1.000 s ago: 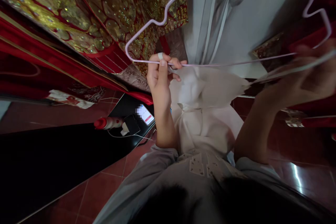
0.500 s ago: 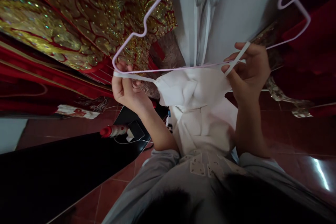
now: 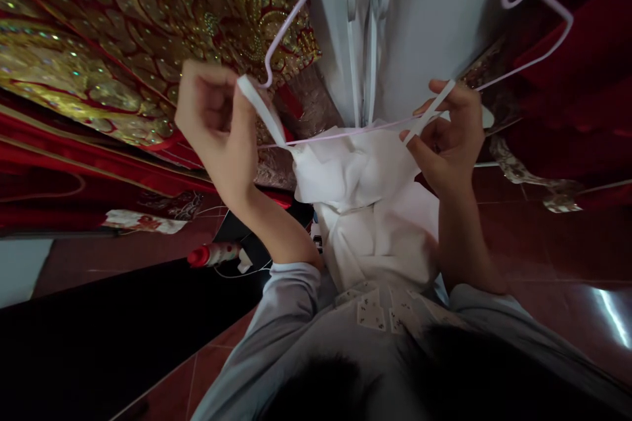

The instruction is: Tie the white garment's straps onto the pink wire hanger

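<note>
A white garment [image 3: 355, 168] with thin straps hangs down in front of my body. Pinched between the thumb and fingers of my left hand [image 3: 217, 122] is its left strap [image 3: 264, 108], pulled up taut. My right hand [image 3: 451, 141] grips the right strap [image 3: 429, 115], stretched across between thumb and fingers. A lilac clothes hanger [image 3: 299, 10] stands above the garment, its bottom bar running along the garment's top edge and past my right fingers. Part of the hanger's left end is hidden behind my left hand.
Red costumes with gold sequins [image 3: 148, 33] hang on the left, and dark red cloth [image 3: 567, 99] on the right. A pale cabinet [image 3: 419, 33] with long handles is ahead. On a black table [image 3: 123, 329] lies a red-capped bottle [image 3: 212, 254].
My left hand has moved up and inward with its strap, away from the hanger's left corner. The right hand and the hanger have shifted slightly left in view.
</note>
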`<action>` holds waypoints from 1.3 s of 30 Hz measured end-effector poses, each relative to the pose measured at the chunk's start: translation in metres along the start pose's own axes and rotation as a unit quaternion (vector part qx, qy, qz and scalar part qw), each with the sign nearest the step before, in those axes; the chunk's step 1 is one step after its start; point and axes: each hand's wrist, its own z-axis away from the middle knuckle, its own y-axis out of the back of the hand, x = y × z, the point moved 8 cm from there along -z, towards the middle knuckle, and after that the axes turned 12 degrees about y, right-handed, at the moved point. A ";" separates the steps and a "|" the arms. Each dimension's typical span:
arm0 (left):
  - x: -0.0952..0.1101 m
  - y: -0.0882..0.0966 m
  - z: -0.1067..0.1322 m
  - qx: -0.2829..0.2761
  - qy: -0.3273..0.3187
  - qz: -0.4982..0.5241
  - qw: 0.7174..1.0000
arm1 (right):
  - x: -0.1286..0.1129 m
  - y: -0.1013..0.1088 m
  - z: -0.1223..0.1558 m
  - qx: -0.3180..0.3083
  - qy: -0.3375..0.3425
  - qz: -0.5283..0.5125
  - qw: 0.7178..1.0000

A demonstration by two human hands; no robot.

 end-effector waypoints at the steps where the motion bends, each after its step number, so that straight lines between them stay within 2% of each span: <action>1: 0.009 -0.010 -0.001 -0.050 -0.027 -0.026 0.998 | 0.001 0.000 0.001 -0.003 0.007 0.004 1.000; 3: 0.017 -0.019 -0.002 -0.096 -0.056 -0.054 0.992 | 0.002 0.000 0.001 -0.003 0.022 0.011 1.000; 5: 0.010 -0.013 -0.001 -0.072 -0.047 -0.042 0.995 | 0.003 0.000 0.002 -0.004 0.027 0.021 0.999; 8: -0.015 0.010 0.009 0.052 -0.010 0.049 0.997 | 0.005 -0.006 0.006 -0.020 0.016 0.022 0.999; 10: -0.042 0.022 0.024 0.149 0.046 0.135 0.978 | 0.001 -0.014 0.009 -0.033 0.012 0.006 0.999; 11: -0.055 0.020 0.031 0.164 0.083 0.178 0.967 | -0.002 -0.018 0.010 -0.038 0.012 -0.003 0.999; 13: -0.070 0.004 0.044 0.140 0.134 0.238 0.952 | -0.007 -0.025 0.012 -0.044 0.013 -0.012 0.999; 15: -0.071 -0.009 0.053 0.116 0.136 0.251 0.952 | -0.006 -0.025 0.009 -0.042 0.023 -0.005 0.999; 16: -0.069 -0.014 0.056 0.103 0.129 0.248 0.955 | -0.003 -0.019 0.005 -0.030 0.032 0.007 0.999; 18: -0.064 -0.018 0.058 0.088 0.112 0.239 0.960 | 0.009 0.011 -0.006 0.045 0.080 0.040 0.995; 20: -0.062 -0.018 0.058 0.073 0.101 0.234 0.964 | 0.020 0.059 -0.016 0.184 0.172 0.063 0.966; 21: -0.061 -0.017 0.058 0.064 0.099 0.236 0.965 | 0.025 0.079 -0.021 0.216 0.221 0.058 0.949; 23: -0.061 -0.018 0.058 0.044 0.094 0.242 0.965 | 0.041 0.103 -0.037 0.211 0.241 0.043 0.946; 24: -0.062 -0.019 0.058 0.037 0.094 0.244 0.964 | 0.049 0.110 -0.047 0.200 0.205 0.037 0.957; 27: -0.064 -0.021 0.061 0.029 0.099 0.247 0.963 | 0.041 0.095 -0.071 0.088 0.162 0.024 0.983; 29: -0.065 -0.022 0.062 0.031 0.104 0.240 0.965 | 0.022 0.075 -0.080 0.020 0.147 0.037 0.988; 31: -0.066 -0.020 0.062 0.043 0.112 0.218 0.969 | 0.004 0.059 -0.085 -0.014 0.139 0.087 0.986; 35: -0.073 -0.017 0.062 0.076 0.144 0.167 0.972 | -0.015 0.049 -0.082 -0.027 0.139 0.244 0.959; 39: -0.076 -0.018 0.060 0.079 0.144 0.166 0.972 | -0.015 0.051 -0.082 -0.014 0.113 0.296 0.948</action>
